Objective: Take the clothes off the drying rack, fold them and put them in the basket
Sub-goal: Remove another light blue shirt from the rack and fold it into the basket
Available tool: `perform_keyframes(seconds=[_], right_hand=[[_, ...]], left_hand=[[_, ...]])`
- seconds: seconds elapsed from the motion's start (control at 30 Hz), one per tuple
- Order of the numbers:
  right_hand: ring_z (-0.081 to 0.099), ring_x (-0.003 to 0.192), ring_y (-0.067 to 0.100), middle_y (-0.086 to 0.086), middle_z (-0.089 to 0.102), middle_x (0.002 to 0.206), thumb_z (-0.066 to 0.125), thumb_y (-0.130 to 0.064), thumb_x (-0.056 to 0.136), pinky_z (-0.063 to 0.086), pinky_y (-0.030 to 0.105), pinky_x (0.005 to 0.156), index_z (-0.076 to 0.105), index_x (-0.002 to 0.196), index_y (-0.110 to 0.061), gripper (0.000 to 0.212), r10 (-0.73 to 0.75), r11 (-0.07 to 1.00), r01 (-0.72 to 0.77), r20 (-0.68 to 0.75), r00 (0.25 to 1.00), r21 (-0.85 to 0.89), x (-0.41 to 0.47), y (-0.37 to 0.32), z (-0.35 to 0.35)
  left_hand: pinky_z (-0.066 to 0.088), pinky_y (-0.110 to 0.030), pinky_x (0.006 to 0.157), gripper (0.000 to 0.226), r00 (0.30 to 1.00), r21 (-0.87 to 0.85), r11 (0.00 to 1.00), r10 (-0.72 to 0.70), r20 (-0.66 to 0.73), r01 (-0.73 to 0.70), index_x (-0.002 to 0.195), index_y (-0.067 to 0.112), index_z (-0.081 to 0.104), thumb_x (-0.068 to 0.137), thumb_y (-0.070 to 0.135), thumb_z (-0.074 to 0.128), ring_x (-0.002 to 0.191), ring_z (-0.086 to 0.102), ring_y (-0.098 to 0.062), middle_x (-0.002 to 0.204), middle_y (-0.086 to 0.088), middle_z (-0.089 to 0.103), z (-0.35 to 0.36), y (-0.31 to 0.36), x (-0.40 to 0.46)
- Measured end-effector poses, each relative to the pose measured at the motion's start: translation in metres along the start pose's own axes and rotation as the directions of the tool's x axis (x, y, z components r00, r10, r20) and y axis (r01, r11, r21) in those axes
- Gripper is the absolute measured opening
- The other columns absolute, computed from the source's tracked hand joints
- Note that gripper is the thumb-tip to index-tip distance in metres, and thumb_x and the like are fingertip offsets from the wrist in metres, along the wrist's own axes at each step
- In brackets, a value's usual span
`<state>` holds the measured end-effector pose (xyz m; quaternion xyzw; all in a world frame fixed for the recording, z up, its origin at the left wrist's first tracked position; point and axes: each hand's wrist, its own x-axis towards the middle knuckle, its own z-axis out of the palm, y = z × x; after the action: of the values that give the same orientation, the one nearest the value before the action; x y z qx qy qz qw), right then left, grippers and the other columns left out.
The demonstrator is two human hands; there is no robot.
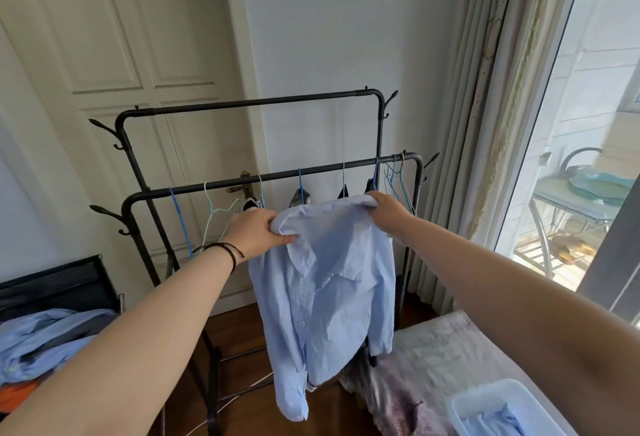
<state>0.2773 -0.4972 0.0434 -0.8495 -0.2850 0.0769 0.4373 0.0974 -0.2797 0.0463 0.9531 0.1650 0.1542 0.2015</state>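
A light blue button-up shirt [329, 283] hangs in the air in front of the black drying rack [277, 176]. My left hand [256, 231] grips its left shoulder and my right hand [388, 210] grips its right shoulder. The shirt's front faces me and a sleeve dangles low. Behind it on the rack's lower rail hang several wire hangers [394, 183], some bare, and a few dark garments [299, 197] mostly hidden by the shirt. A white plastic basket [460, 404] with blue cloth inside sits at the bottom right on a bed.
A bed with a patterned sheet [433, 349] lies at the right. A dark chair [59, 283] at the left carries a heap of blue and orange clothes [45, 342]. A door stands behind the rack; curtains and a glass door are at the right.
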Motion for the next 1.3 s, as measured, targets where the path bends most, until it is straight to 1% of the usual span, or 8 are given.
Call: perform_keyframes(seconds=[0.13,0.3,0.47,0.63,0.8,0.9,1.07,1.3], right_hand=[[0.063,0.097,0.028,0.010,0.067,0.106,0.044,-0.017,0.098,0.052,0.041,0.083,0.061,0.114,-0.017,0.024,-0.036,0.998,0.036,0.006,0.999,0.042,0.003,0.000,0.004],[0.039,0.058,0.013,0.001,0.048,0.068,0.048,-0.023,0.100,0.030,0.024,0.052,0.055,0.085,-0.008,0.022,-0.018,0.997,0.024,-0.075,0.997,0.076,0.004,-0.005,0.008],[0.033,0.059,0.015,0.002,0.039,0.065,0.054,-0.026,0.098,0.027,0.029,0.054,0.047,0.070,-0.011,0.032,-0.006,0.995,0.013,-0.075,0.997,0.100,0.007,0.000,0.004],[0.038,0.062,0.017,0.003,0.045,0.066,0.052,-0.017,0.098,0.030,0.028,0.056,0.053,0.072,-0.009,0.027,-0.041,0.997,0.039,-0.023,0.999,-0.063,0.006,0.011,0.001],[0.039,0.059,0.016,-0.002,0.044,0.060,0.048,-0.016,0.100,0.029,0.028,0.053,0.047,0.063,-0.018,0.037,-0.068,0.994,0.059,-0.103,0.992,-0.095,0.010,0.011,0.000],[0.043,0.057,0.013,-0.003,0.049,0.063,0.043,-0.009,0.100,0.033,0.027,0.052,0.048,0.065,-0.024,0.039,-0.091,0.988,0.076,-0.112,0.990,-0.137,0.010,0.010,-0.002],[0.040,0.058,0.012,-0.002,0.046,0.068,0.036,-0.024,0.105,0.032,0.027,0.051,0.040,0.078,-0.015,0.029,-0.185,0.967,0.167,-0.080,0.979,-0.195,0.011,0.003,0.001],[0.043,0.067,0.012,0.000,0.049,0.075,0.054,-0.033,0.098,0.036,0.025,0.062,0.050,0.087,-0.006,0.029,-0.215,0.959,0.245,0.196,0.957,-0.141,0.013,0.008,-0.004]], left_hand=[[0.048,-0.031,0.089,0.013,0.995,-0.414,0.908,-0.032,0.094,0.068,0.102,0.042,0.061,0.090,0.042,0.065,0.098,0.061,-0.007,0.106,0.012,0.068,0.000,0.001,-0.002],[0.045,-0.038,0.099,0.023,0.996,-0.547,0.832,-0.075,0.055,0.093,0.118,0.037,0.058,0.097,0.044,0.054,0.110,0.060,-0.014,0.115,0.008,0.067,0.002,-0.003,0.004],[0.045,-0.034,0.093,0.017,0.995,-0.579,0.810,-0.091,0.033,0.094,0.110,0.034,0.060,0.098,0.043,0.052,0.101,0.060,-0.009,0.107,0.008,0.067,-0.010,-0.003,0.006],[0.050,-0.048,0.099,0.044,0.979,-0.596,0.777,-0.157,0.126,0.201,0.114,0.032,0.065,0.077,0.055,0.073,0.104,0.067,-0.024,0.108,0.000,0.073,-0.023,-0.028,0.007],[0.053,-0.046,0.090,0.044,0.924,-0.429,0.862,-0.107,0.368,0.271,0.115,0.006,0.059,0.073,0.013,0.069,0.105,0.063,-0.038,0.112,-0.020,0.066,-0.028,-0.030,0.006],[0.048,-0.026,0.077,0.029,0.947,-0.152,0.977,-0.096,0.306,0.148,0.109,0.006,0.062,0.087,0.022,0.070,0.100,0.063,-0.027,0.106,-0.012,0.067,-0.020,-0.034,0.006],[0.040,-0.019,0.068,0.018,0.989,-0.134,0.989,-0.048,0.136,0.066,0.107,0.014,0.060,0.093,0.025,0.063,0.087,0.057,-0.014,0.098,-0.001,0.065,-0.018,-0.037,0.011],[0.056,-0.049,0.086,0.026,0.988,-0.216,0.966,-0.120,0.098,0.139,0.092,0.015,0.073,0.093,0.039,0.062,0.089,0.069,-0.028,0.091,-0.009,0.074,-0.023,-0.061,0.022]])
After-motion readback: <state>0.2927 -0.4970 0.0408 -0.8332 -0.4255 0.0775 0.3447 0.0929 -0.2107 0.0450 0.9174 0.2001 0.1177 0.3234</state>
